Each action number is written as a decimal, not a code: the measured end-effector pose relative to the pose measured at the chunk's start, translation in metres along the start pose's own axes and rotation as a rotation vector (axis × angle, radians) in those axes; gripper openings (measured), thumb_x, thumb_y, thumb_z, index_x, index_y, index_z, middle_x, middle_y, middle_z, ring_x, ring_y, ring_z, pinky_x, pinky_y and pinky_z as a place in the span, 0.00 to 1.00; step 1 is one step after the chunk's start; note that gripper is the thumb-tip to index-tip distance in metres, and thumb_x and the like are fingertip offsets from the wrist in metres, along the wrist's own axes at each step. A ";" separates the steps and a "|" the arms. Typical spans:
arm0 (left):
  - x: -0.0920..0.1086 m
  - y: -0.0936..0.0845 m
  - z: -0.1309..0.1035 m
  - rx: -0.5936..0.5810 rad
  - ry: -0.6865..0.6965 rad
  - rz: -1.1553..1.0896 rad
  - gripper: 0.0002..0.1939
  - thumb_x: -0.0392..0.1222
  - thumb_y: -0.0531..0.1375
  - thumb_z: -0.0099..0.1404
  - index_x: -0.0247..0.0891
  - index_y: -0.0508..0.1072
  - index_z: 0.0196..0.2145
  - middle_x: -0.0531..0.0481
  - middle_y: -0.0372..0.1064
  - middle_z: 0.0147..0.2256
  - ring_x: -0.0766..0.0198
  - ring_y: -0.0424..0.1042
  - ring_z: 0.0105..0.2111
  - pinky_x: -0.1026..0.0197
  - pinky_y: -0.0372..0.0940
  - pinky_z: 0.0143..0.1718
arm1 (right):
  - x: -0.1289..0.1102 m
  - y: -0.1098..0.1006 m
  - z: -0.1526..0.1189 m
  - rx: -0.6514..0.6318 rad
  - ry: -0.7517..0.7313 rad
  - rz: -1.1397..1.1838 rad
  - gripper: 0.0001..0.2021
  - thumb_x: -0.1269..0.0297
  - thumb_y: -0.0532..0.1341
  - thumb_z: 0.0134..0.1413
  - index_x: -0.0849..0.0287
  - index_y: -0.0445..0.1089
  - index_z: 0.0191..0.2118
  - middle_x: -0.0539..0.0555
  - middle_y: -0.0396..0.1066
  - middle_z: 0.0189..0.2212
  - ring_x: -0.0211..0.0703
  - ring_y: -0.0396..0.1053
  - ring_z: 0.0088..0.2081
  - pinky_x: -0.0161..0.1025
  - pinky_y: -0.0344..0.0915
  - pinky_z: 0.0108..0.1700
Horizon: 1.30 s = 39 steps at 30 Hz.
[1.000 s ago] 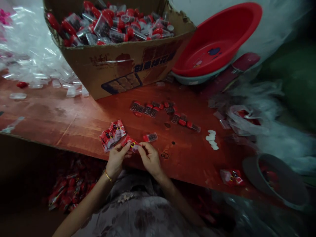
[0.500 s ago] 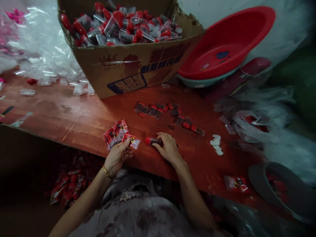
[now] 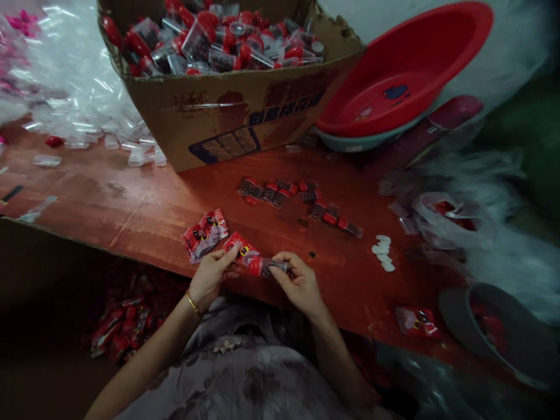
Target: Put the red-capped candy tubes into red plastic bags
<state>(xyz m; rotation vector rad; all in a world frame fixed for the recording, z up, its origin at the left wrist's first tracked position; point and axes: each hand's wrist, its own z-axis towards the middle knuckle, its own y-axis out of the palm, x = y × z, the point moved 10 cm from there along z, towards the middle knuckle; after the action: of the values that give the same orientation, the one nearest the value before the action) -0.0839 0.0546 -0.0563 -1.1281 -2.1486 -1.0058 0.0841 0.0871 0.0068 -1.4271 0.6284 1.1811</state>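
Observation:
My left hand [image 3: 214, 273] pinches a red printed plastic packet [image 3: 240, 247] between thumb and fingers. In my right hand [image 3: 300, 284] is a small clear tube with a red cap [image 3: 265, 267], dark bits inside, its capped end pointing left. That cap meets the right edge of the packet; whether it is inside the opening I cannot tell. A little pile of the same red packets [image 3: 205, 232] lies just beyond my left hand. Several more red-capped tubes [image 3: 318, 210] lie in a loose row farther back on the table.
A cardboard box [image 3: 227, 116] full of red-capped tubes stands at the back. Empty clear tubes [image 3: 135, 154] are heaped left of it. A red basin [image 3: 406, 76] leans at the back right. White pieces [image 3: 383, 253] and a grey cap [image 3: 499, 332] lie to the right.
My left hand has drawn one packet off the pile to the right. My right hand has lifted the tube from the table and brought it to the packet.

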 end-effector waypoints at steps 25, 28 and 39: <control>-0.006 0.020 0.003 -0.058 0.156 -0.130 0.18 0.43 0.71 0.40 0.33 0.76 0.29 0.48 0.75 0.29 0.65 0.71 0.30 0.62 0.64 0.39 | 0.020 0.032 0.001 0.153 0.259 0.329 0.11 0.54 0.58 0.52 0.57 0.62 0.32 0.41 0.60 0.14 0.31 0.58 0.14 0.29 0.55 0.18; -0.007 0.024 0.005 -0.092 0.161 -0.149 0.17 0.46 0.71 0.41 0.32 0.75 0.27 0.49 0.73 0.27 0.67 0.69 0.28 0.64 0.63 0.36 | 0.017 0.038 0.004 0.142 0.248 0.336 0.12 0.54 0.58 0.52 0.57 0.62 0.32 0.42 0.60 0.15 0.30 0.58 0.14 0.28 0.54 0.17; 0.000 0.015 0.001 -0.009 0.190 -0.190 0.17 0.47 0.70 0.44 0.33 0.73 0.26 0.50 0.73 0.27 0.68 0.70 0.28 0.67 0.64 0.35 | 0.006 0.058 0.009 -0.062 0.201 0.516 0.13 0.59 0.58 0.52 0.55 0.62 0.43 0.45 0.69 0.23 0.33 0.68 0.19 0.31 0.65 0.25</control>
<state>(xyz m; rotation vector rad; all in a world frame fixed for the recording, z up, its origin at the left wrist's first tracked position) -0.0713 0.0606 -0.0516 -0.8072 -2.1270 -1.1578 0.0327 0.0838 -0.0215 -1.4935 1.1585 1.4708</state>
